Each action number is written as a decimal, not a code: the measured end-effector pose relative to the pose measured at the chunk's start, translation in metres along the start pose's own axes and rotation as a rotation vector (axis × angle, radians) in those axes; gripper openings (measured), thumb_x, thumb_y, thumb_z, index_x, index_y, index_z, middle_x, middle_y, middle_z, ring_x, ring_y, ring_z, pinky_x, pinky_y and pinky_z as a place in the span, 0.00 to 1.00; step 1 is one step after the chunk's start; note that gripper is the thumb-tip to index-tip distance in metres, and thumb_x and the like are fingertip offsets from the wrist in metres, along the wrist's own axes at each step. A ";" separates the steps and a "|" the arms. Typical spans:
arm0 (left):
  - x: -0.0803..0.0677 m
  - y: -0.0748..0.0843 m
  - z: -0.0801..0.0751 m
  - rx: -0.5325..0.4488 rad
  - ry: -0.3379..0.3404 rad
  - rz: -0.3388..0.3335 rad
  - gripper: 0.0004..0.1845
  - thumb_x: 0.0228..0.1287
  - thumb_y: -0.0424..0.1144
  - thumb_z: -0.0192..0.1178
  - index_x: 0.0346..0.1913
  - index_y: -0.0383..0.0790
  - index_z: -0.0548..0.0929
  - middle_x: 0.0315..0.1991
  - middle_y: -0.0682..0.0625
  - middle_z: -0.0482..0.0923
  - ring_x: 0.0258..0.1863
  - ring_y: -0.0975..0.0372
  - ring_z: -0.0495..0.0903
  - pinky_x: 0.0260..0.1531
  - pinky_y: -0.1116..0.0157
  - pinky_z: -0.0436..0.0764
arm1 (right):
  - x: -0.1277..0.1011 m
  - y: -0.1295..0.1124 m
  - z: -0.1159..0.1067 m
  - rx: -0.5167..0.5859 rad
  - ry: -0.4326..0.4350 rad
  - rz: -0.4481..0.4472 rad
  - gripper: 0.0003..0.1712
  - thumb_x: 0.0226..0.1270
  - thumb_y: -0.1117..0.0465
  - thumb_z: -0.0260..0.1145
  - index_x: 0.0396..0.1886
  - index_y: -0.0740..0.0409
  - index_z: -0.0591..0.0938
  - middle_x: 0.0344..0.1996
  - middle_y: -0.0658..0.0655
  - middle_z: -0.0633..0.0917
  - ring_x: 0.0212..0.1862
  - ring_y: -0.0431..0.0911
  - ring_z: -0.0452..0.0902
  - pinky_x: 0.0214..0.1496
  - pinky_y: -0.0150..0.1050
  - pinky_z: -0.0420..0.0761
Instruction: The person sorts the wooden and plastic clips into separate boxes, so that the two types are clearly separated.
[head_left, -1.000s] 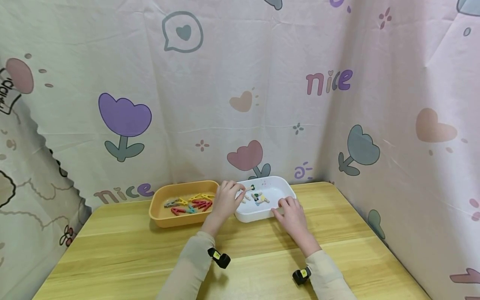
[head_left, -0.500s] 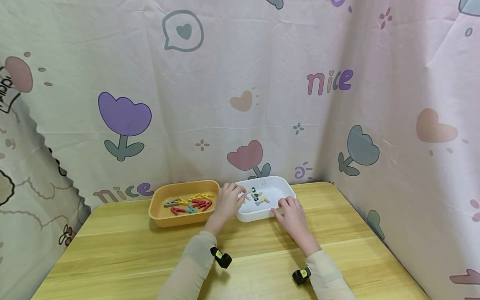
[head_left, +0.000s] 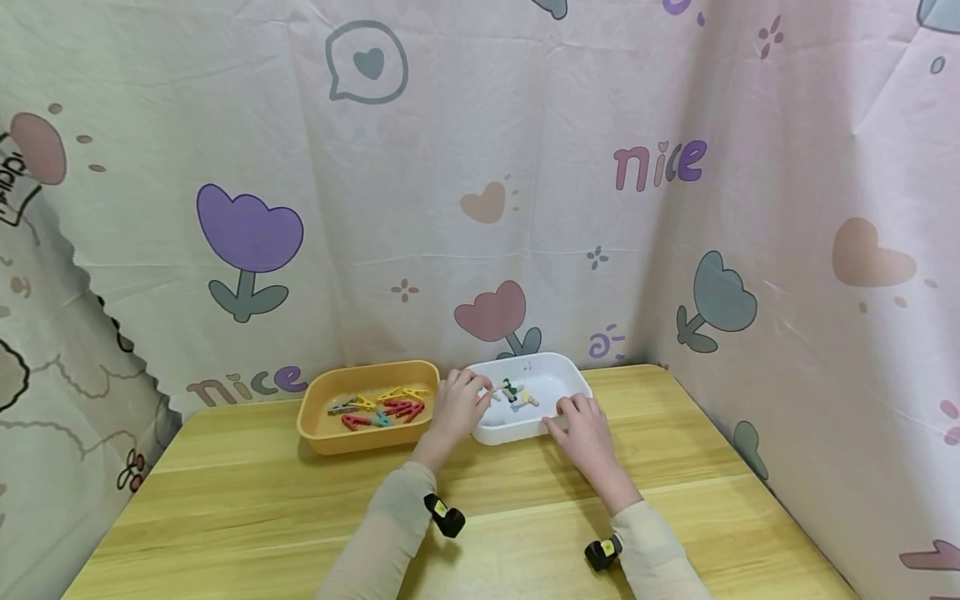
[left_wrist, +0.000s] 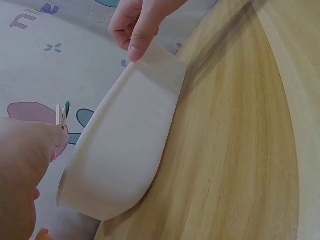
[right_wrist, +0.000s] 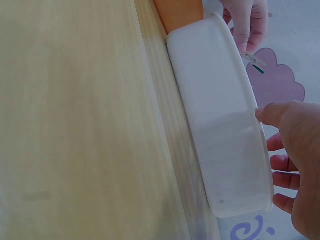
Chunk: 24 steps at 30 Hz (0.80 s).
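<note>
Two trays are set side by side on the table (head_left: pixel 247 517): an orange tray (head_left: pixel 315 421) to the left and a white tray (head_left: pixel 558 379) to the right, touching or nearly so. A small pale clip (head_left: pixel 497 386) is pinched in the curled fingers of the left hand (head_left: pixel 453 404), above the white tray's left end; its long axis is pointed roughly rightward. The white tray's near rim is gripped by the right hand (head_left: pixel 585 429), thumb outside, fingers curled over the edge. A few more clips (head_left: pixel 517 396) lie in the white tray, too small to count. Roughly eight coloured clips (head_left: pixel 382 407) lie in the orange tray.
</note>
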<state>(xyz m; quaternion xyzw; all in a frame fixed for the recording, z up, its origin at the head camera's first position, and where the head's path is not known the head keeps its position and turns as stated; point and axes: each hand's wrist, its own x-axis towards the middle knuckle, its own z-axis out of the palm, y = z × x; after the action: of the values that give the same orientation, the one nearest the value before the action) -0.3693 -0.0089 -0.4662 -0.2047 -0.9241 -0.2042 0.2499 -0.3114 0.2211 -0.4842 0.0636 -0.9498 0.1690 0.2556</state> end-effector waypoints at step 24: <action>-0.003 -0.003 0.003 -0.039 -0.063 -0.080 0.11 0.62 0.43 0.66 0.46 0.48 0.82 0.46 0.50 0.79 0.47 0.55 0.72 0.47 0.57 0.72 | -0.001 0.000 0.001 0.011 0.007 0.003 0.15 0.59 0.50 0.71 0.35 0.55 0.78 0.39 0.56 0.78 0.43 0.52 0.71 0.48 0.48 0.74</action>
<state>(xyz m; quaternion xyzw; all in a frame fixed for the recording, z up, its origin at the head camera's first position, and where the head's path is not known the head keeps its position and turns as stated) -0.3697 -0.0111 -0.4713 -0.1787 -0.9349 -0.2254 0.2082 -0.3113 0.2209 -0.4855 0.0627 -0.9480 0.1747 0.2585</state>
